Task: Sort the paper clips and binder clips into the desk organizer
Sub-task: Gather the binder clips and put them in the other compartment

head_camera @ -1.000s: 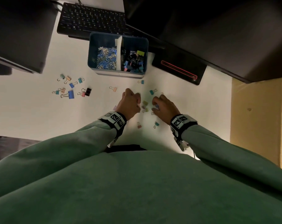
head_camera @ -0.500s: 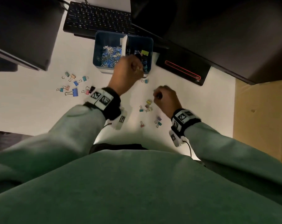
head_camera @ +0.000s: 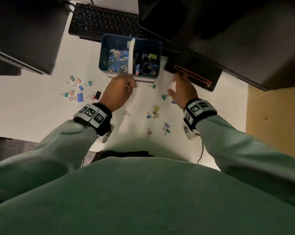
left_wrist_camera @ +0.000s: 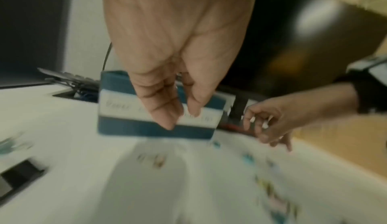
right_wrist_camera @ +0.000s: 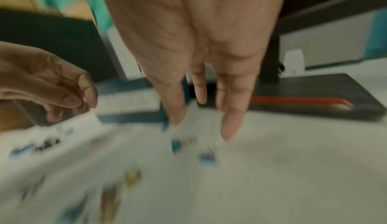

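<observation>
The blue desk organizer (head_camera: 109, 41) stands at the back of the white desk, with paper clips (head_camera: 117, 61) in its left compartment and binder clips (head_camera: 146, 66) in its right. My left hand (head_camera: 126, 85) hangs just in front of the organizer with its fingers loosely bent; in the left wrist view this left hand (left_wrist_camera: 181, 118) holds nothing. My right hand (head_camera: 177, 85) is spread to the right of the organizer, and its fingers (right_wrist_camera: 230, 128) are straight and empty. Loose binder clips lie in a left group (head_camera: 80, 92) and a middle group (head_camera: 156, 112).
A black keyboard (head_camera: 104, 19) lies behind the organizer. A black monitor base with a red line (head_camera: 194, 73) sits right beside my right hand. Dark monitors overhang the back. A wooden surface (head_camera: 275, 124) borders the desk on the right.
My left hand has drawn back from above the binder clip compartment to just in front of the organizer. My right hand has moved forward towards the black base and gone from a fist to spread fingers.
</observation>
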